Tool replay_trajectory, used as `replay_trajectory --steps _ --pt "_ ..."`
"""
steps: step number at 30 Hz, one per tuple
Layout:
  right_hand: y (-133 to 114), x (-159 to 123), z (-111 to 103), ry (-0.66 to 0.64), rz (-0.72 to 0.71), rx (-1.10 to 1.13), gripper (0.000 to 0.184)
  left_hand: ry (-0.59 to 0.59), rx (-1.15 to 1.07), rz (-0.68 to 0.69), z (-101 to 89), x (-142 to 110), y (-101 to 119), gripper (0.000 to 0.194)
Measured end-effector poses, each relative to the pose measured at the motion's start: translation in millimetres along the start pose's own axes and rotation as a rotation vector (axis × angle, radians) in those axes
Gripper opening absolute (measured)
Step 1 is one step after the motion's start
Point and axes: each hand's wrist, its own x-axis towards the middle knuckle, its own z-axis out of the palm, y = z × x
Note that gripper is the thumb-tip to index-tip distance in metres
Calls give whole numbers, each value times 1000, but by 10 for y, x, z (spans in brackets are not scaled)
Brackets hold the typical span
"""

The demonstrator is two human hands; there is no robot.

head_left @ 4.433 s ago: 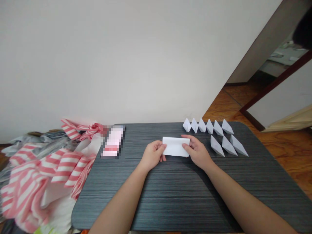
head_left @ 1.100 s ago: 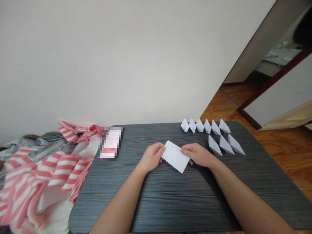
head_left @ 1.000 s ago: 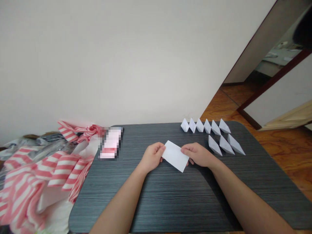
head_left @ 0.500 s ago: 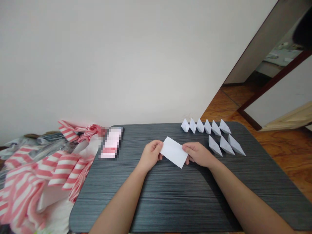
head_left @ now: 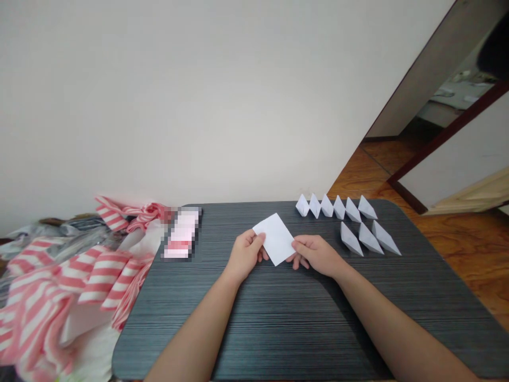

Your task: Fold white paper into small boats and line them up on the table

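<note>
A small white sheet of paper [head_left: 275,239], roughly square and turned cornerwise, is held above the dark table [head_left: 278,329]. My left hand [head_left: 247,252] pinches its left side, thumb on top and fingers beneath. At the right corner, my right hand [head_left: 316,253] grips the paper between thumb and fingers, with some fingertips showing below its edge. To the right of my hands stand several folded white paper boats [head_left: 326,205] in a back row, and 3 more paper boats [head_left: 370,237] in front of them.
A blurred-out phone-like object [head_left: 183,233] lies at the table's left edge. Beside the table, red-and-white striped cloth [head_left: 103,276] is heaped with other fabric. A pale wall [head_left: 222,106] rises behind, and wooden floor [head_left: 445,228] lies to the right.
The paper has turned in my hands, from an oblong slanting down to the right to a squarer shape standing on a corner. My right hand has shifted slightly left.
</note>
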Motion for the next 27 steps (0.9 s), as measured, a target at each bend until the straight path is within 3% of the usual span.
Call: replay_trajectory --steps 5,8,15,22,27 --pt "3 -1 54 84 6 44 37 -22 24 21 16 -9 4 36" --pt "14 3 79 71 29 76 38 -63 79 27 13 -21 -8 33" --pt "-19 -17 30 85 -44 -126 34 -144 156 31 28 -48 1 28" --pt "-8 -27 39 69 -67 -175 38 -137 146 12 36 -59 28 29" --pt "26 -16 23 171 -108 -266 37 -201 186 9 35 -74 0 30"
